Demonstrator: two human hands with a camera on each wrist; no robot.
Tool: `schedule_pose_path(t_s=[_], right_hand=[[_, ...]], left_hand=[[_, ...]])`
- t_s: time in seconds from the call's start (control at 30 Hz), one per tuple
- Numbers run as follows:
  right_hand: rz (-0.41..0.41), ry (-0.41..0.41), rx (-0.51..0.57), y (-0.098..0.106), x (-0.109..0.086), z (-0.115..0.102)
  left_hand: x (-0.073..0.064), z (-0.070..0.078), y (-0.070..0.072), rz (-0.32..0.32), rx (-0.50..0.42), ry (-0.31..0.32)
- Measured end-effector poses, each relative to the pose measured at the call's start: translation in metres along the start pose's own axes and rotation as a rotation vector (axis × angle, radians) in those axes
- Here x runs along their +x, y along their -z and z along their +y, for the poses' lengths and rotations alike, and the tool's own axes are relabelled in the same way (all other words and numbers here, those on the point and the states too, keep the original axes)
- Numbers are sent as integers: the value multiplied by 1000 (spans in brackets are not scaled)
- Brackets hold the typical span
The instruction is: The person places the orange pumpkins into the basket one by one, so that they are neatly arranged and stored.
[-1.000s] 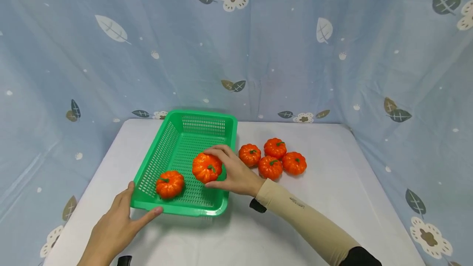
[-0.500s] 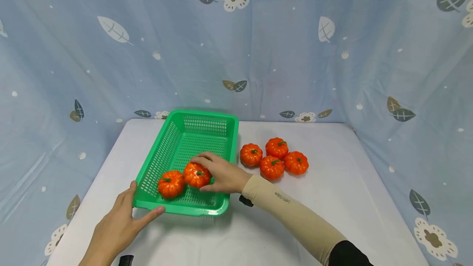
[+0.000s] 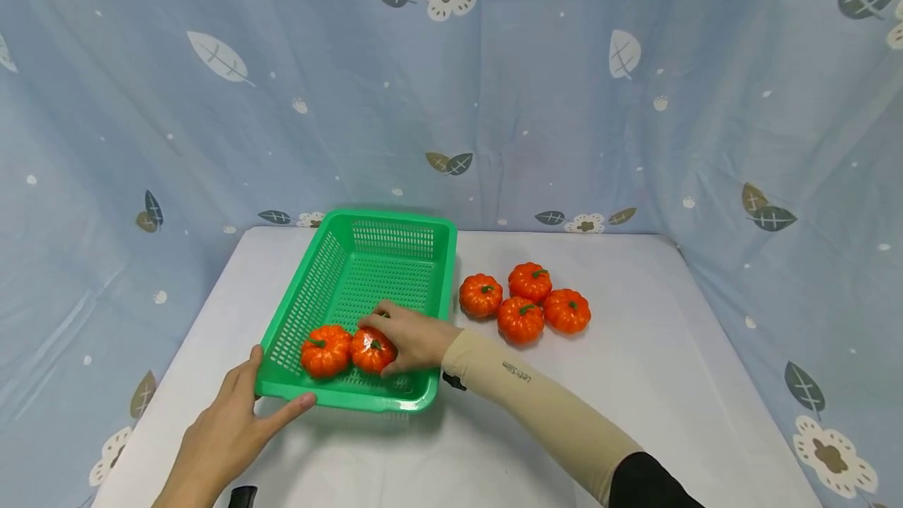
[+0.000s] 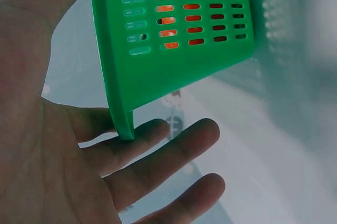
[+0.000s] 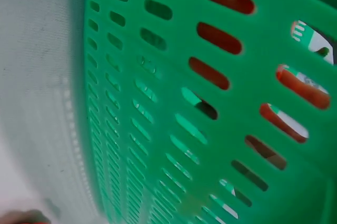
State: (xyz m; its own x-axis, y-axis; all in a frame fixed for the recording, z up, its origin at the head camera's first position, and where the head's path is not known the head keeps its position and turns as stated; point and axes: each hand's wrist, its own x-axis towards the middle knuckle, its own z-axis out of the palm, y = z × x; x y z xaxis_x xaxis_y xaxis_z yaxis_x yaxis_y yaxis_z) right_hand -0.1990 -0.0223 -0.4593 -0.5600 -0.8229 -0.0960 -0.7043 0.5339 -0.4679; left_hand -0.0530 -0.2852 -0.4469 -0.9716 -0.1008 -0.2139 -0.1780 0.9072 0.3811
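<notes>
The right hand (image 3: 415, 340) pinches a miniature pumpkin (image 3: 370, 350) in the green perforated basket (image 3: 384, 277), the left hand (image 3: 224, 433) spread at its near-left corner; hasty release could jostle the neighbouring pumpkin (image 3: 326, 352).

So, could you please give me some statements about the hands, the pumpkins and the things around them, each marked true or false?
1. The right hand holds a small orange pumpkin inside the green plastic basket. True.
2. The left hand holds a pumpkin too. False: it touches the basket's near left corner.
3. Four pumpkins lie on the white table, outside the basket. True.
4. Three pumpkins are inside the basket. False: two are, counting the held one.
5. A beige sleeve ends near the right hand. True.
</notes>
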Motion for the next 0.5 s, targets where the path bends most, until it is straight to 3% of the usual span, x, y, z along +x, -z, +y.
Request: schedule_pose_path(t_s=[0.33,0.5], right_hand=[[-67,5,-105,-5,1,-1],[-73,-16,-102,-6,2,-2]], left_hand=[[0,0,-1,7,1,2],[-1,0,-2,20,6,-3]])
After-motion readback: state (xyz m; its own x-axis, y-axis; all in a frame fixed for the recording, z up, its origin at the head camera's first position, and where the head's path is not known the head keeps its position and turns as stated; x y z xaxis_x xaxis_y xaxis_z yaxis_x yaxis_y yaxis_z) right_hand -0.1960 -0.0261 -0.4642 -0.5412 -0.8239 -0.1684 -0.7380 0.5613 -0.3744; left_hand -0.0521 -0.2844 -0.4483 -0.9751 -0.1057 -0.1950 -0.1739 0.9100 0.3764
